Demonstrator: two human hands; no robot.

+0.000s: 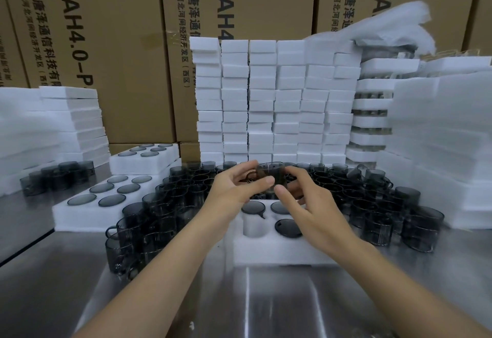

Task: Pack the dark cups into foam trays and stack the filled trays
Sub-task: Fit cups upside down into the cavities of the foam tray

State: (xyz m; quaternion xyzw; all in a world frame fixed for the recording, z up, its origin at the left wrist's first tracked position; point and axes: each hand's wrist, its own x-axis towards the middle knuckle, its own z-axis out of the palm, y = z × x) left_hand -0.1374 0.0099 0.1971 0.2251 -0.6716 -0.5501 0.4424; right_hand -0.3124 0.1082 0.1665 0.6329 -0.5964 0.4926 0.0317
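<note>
Left hand (234, 188) and right hand (308, 204) together grip one dark cup (269, 175) at frame centre, above the part-filled foam tray (271, 254) on the desk (266, 300). Risk: a tilted entry snags the handle on a pocket edge, tearing foam or dropping it.

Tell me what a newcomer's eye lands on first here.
Dead centre, the left hand and right hand grip one dark translucent glass cup above a partly filled white foam tray. Around it, loose dark cups crowd the steel table, with a wall of stacked white foam blocks behind.
</note>
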